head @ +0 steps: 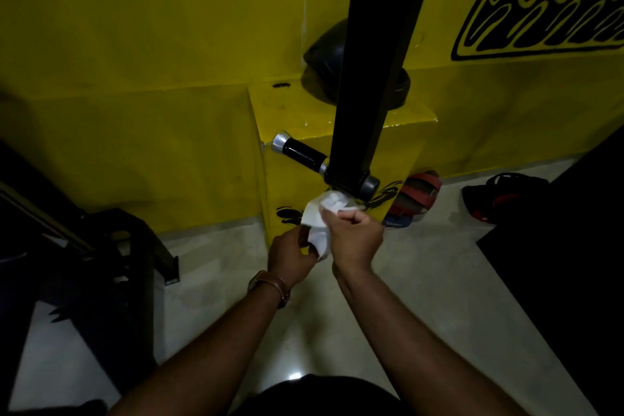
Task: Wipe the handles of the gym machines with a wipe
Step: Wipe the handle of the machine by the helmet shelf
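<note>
A black handle (302, 153) with silver end caps sticks out to the left from the foot of a black machine arm (378, 61). Just below that arm's end, my right hand (354, 233) grips a crumpled white wipe (324, 216) in a fist. My left hand (290, 253), with a brown strap on its wrist, pinches the wipe's lower hanging part. Both hands are a little below and right of the handle, not touching it.
A yellow wall and a yellow boxed ledge (287, 105) stand behind the handle, with a black helmet (324, 54) on the ledge. Bags (415, 199) lie on the pale floor at the right. A dark machine frame (101, 246) stands at the left, a black mat (557, 263) at the right.
</note>
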`<state>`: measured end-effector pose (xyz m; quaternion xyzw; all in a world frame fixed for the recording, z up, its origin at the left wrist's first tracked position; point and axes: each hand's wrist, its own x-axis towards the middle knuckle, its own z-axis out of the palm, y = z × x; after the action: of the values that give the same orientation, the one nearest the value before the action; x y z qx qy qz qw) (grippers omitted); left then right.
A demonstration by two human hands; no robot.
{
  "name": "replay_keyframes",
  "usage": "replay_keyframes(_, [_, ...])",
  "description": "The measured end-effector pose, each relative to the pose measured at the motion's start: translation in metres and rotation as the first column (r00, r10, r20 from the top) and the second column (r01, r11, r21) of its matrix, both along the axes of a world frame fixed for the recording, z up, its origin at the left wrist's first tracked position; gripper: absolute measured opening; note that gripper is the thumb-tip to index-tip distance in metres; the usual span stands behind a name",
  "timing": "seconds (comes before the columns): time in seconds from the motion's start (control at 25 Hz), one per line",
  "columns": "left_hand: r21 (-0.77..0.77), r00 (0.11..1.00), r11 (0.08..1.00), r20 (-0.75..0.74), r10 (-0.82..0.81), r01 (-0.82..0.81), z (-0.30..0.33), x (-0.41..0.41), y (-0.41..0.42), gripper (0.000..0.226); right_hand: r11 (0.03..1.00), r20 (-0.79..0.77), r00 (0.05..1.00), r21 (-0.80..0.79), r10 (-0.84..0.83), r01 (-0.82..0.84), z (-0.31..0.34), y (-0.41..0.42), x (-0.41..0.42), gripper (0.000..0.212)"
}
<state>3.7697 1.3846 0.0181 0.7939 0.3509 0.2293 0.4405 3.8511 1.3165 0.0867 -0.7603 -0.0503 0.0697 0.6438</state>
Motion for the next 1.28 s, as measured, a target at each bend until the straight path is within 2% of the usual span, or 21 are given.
replay_keyframes(0.16, [-0.05, 1.0, 0.999, -0.01, -0.011, 0.011, 0.001, 0.0, 0.0, 0.044, 0.998, 0.12, 0.991, -0.034, 0.057, -0.053, -0.005, -0.004, 0.002, 0.022])
replay_keyframes(0.28, [0.01, 0.999, 0.999, -0.029, -0.04, 0.04, 0.001, 0.002, 0.001, 0.045, 0.993, 0.058, 0.994, -0.084, 0.092, -0.087, -0.027, -0.019, -0.014, 0.019])
replay_keyframes(0.36, [-0.014, 0.999, 0.999, 0.014, -0.043, 0.044, 0.001, 0.002, 0.001, 0.041, 0.997, 0.06, 0.996, -0.035, 0.072, -0.07, -0.027, -0.017, -0.005, 0.017])
replay_keyframes(0.44, [-0.063, 0.998, 0.997, 0.047, -0.047, 0.05, -0.002, 0.002, 0.002, 0.037, 0.998, 0.119, 0.992, 0.044, 0.048, -0.054, -0.021, -0.017, 0.006, 0.018])
replay_keyframes(0.52, [-0.074, 0.998, 0.996, 0.048, -0.043, 0.047, -0.005, 0.003, 0.003, 0.035, 0.999, 0.197, 0.979, -0.011, 0.054, -0.053, -0.029, -0.023, 0.006, 0.019])
replay_keyframes(0.64, [-0.058, 0.998, 0.997, 0.038, -0.054, 0.057, -0.007, 0.002, 0.005, 0.033, 0.985, 0.098, 0.987, -0.123, 0.129, -0.117, -0.048, -0.03, -0.009, 0.013])
replay_keyframes(0.68, [-0.061, 0.997, 0.996, 0.041, -0.061, 0.063, -0.006, 0.002, 0.005, 0.034, 0.985, 0.082, 0.986, -0.112, 0.144, -0.134, -0.045, -0.03, -0.01, 0.012])
replay_keyframes(0.84, [-0.052, 0.995, 0.996, 0.071, -0.066, 0.07, -0.004, 0.0, 0.003, 0.035, 0.987, 0.136, 0.985, 0.104, 0.108, -0.123, -0.012, -0.016, 0.005, 0.015])
replay_keyframes(0.96, [-0.025, 0.998, 0.998, 0.002, -0.065, 0.065, -0.004, 0.001, 0.003, 0.028, 0.996, 0.101, 0.991, 0.035, 0.083, -0.087, -0.03, -0.02, -0.005, 0.019])
replay_keyframes(1.04, [-0.015, 0.997, 0.998, -0.047, -0.058, 0.057, -0.007, 0.002, 0.007, 0.033, 0.995, 0.04, 0.995, 0.011, 0.094, -0.095, -0.043, -0.025, -0.018, 0.018])
replay_keyframes(1.2, [-0.007, 0.998, 0.998, -0.023, -0.065, 0.064, -0.012, 0.004, 0.008, 0.036, 0.997, -0.022, 1.0, 0.08, 0.013, -0.011, -0.027, -0.013, 0.007, 0.028])
replay_keyframes(1.28, [-0.019, 0.998, 0.998, -0.013, -0.06, 0.06, -0.012, 0.005, 0.007, 0.034, 0.997, -0.021, 1.0, 0.072, -0.007, 0.008, -0.031, -0.012, 0.015, 0.025])
